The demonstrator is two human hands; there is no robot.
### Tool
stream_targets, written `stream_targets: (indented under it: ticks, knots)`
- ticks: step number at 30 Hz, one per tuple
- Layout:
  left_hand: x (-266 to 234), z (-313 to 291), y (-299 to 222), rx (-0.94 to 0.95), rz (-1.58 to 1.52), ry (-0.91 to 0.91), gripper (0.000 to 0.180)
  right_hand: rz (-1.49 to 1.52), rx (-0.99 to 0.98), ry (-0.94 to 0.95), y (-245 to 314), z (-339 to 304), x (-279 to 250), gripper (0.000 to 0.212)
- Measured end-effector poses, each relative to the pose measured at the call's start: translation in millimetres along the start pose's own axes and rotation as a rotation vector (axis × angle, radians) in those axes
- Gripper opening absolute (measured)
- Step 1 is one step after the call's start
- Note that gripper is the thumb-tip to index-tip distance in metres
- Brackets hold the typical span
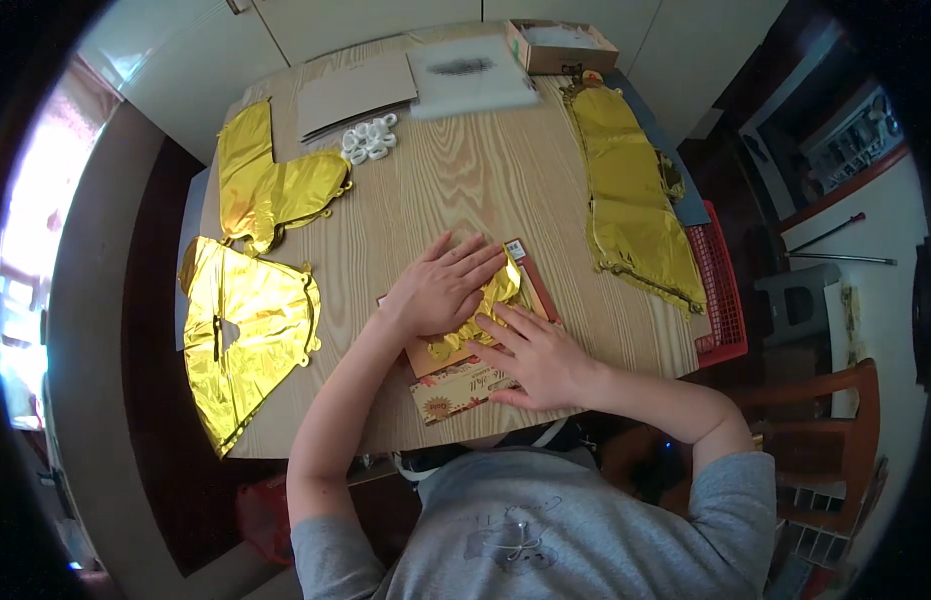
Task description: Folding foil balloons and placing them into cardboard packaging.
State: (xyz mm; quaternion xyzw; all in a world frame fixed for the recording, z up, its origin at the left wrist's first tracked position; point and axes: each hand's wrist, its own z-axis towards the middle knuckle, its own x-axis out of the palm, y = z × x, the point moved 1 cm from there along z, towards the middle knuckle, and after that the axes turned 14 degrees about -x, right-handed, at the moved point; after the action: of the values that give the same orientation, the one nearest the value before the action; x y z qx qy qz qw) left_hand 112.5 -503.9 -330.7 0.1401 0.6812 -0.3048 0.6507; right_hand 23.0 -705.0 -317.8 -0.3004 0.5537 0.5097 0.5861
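Observation:
Close to the table's front edge lies a printed orange and cream card. On top of it rests a small crumpled piece of gold foil, partly hidden under my hands. My left hand is laid flat over the foil's left and upper part, palm down, fingers stretched out. Lower right, my right hand has its fingers spread across the foil and the card. Neither hand grips anything. Flat gold foil balloons lie to either side: an upper left one, a lower left one and a long right one.
A cluster of white rings lies beside grey cardboard sheets. Behind them are a translucent white plastic stack and an open cardboard box. A red basket stands against the right edge, with a wooden chair nearby.

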Motion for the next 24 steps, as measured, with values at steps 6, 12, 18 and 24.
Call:
stream_targets:
  ticks: [6,12,18,24]
  knots:
    - [-4.0,-0.9,-3.6,0.036,0.084,0.022,0.055,0.003,0.007,0.006,0.0,-1.6,0.5,0.068]
    - [-1.1,-2.6,-3.1,0.025,0.096,-0.016,0.049,0.0,-0.038,-0.105,-4.6,-1.3,-3.0,0.056]
    - [-0.8,-3.8,-2.6,0.018,0.131,0.011,0.043,-0.062,0.089,-0.437,-70.9,3.9,-11.3,0.022]
    - [-1.5,-1.8,-4.9,0.046,0.114,-0.054,0.039,-0.02,0.157,-0.39,-119.6,15.9,-4.5,0.009]
